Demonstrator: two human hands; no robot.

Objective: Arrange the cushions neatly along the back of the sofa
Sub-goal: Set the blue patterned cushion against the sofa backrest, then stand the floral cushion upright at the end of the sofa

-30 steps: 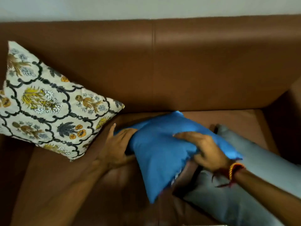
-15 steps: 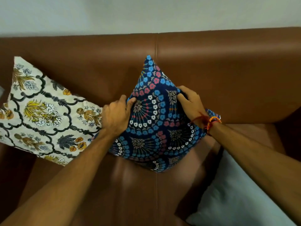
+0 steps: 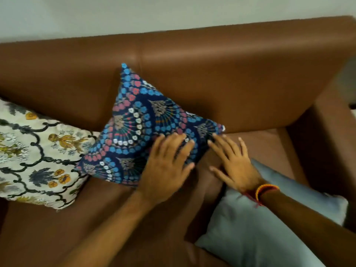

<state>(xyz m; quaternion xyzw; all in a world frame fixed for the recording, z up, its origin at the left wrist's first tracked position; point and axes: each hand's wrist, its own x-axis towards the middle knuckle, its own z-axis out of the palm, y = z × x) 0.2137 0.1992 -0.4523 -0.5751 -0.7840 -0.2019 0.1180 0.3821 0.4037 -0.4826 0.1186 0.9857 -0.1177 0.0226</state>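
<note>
A dark blue patterned cushion (image 3: 138,124) stands on a corner, leaning against the brown sofa back (image 3: 231,74) near the middle seam. My left hand (image 3: 167,166) lies flat on its lower right part, fingers spread. My right hand (image 3: 233,162) hovers open just right of the cushion's right corner, fingertips near it, holding nothing. A cream floral cushion (image 3: 36,155) leans against the sofa back at the left, touching the blue one. A plain grey cushion (image 3: 260,224) lies flat on the seat under my right forearm.
The sofa's right armrest (image 3: 331,147) rises at the right edge. Bare brown seat (image 3: 96,218) shows in front of the cushions. A pale wall (image 3: 134,14) runs behind the sofa.
The blue cushion was turned over and stood up against the sofa back. Both hands then slid from its upper sides to its lower right, the right hand coming off it.
</note>
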